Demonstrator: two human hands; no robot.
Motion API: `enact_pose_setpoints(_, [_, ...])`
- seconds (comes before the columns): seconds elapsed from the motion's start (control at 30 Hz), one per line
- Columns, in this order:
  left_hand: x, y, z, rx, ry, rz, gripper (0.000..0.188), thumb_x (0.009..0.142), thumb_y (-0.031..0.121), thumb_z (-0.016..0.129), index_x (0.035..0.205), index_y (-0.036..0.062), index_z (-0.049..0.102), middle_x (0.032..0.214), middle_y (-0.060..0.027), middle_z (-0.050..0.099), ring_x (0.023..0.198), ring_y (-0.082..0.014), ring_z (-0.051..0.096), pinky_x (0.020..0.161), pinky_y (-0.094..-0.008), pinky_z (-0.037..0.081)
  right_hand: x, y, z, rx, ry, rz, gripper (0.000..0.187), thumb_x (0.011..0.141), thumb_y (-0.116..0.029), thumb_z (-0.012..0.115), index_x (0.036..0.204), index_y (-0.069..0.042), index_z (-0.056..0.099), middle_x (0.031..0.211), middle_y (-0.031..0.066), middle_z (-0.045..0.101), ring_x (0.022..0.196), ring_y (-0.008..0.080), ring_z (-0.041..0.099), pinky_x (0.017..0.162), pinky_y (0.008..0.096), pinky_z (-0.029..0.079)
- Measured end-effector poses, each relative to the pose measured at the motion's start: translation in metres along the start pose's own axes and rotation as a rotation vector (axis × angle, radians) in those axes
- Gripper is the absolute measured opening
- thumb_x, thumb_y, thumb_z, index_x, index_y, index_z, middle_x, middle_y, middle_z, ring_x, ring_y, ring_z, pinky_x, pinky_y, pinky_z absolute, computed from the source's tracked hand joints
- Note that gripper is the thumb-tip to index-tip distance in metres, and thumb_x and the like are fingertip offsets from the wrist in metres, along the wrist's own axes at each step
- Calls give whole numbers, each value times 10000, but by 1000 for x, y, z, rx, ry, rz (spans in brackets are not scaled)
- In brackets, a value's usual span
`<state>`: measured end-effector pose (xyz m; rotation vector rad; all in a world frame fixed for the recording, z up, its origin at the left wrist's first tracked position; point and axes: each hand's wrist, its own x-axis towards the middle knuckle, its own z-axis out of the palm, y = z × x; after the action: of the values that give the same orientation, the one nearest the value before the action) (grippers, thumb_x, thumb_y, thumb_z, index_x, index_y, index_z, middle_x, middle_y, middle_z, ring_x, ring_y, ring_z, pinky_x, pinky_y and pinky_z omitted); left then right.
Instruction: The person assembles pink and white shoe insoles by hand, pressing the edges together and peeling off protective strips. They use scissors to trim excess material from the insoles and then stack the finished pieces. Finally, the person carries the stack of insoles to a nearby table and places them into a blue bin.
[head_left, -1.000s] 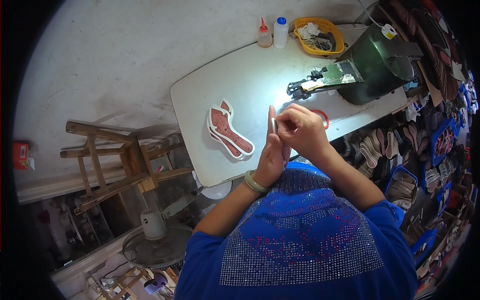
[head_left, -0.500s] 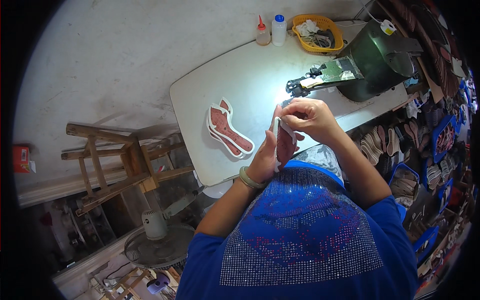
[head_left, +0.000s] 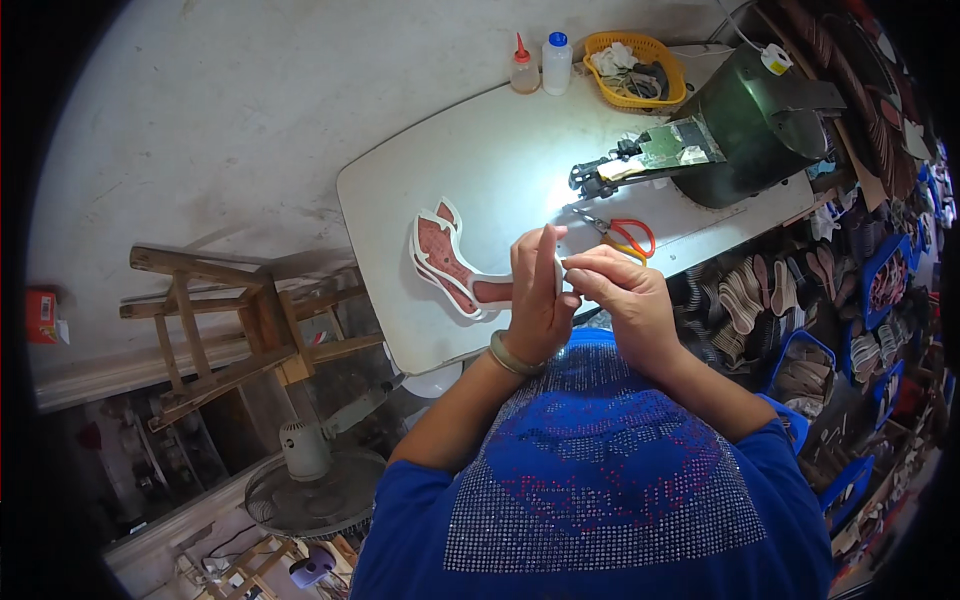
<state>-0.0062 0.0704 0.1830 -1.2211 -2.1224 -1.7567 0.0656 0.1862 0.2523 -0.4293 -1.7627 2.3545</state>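
Observation:
My left hand (head_left: 540, 305), with a pale bangle on its wrist, holds a shoe insole nearly edge-on, its fingers pointing up. Mostly only the white edge of this insole (head_left: 562, 268) shows between my hands. My right hand (head_left: 632, 305) is closed in a pinch at that edge, thumb and index fingertip together. Just left of my left hand, overlapping insoles (head_left: 440, 245), reddish-brown with white rims, lie on the table. The narrow end of the upper one runs behind my left hand. Scissors (head_left: 632, 238) with red and yellow handles lie beyond my right hand.
On the white table (head_left: 390, 200) a green machine (head_left: 745, 130) with a lit arm stands at the far right. A red-tipped bottle (head_left: 523, 68), a blue-capped bottle (head_left: 557, 65) and a yellow basket (head_left: 640, 72) stand along the back. A wooden stool (head_left: 230, 320) and a fan (head_left: 310, 470) are at left.
Both hands have come lower, with the held insole turned so less of its face shows. The scissors are now uncovered. The upper insole on the table lies at a different angle.

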Motion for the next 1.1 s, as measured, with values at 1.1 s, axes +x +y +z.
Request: enact_pose_setpoints(1.1, [4,-10,0,214,2,248,602,919,558,418,1399,197,384,1278,-136,467,1139,-350,437,933,-494,356,-12,-14,-5,338,56,339,148,855,-96,657,939,26,662,803,55,635,748,118,603,727,245,486])
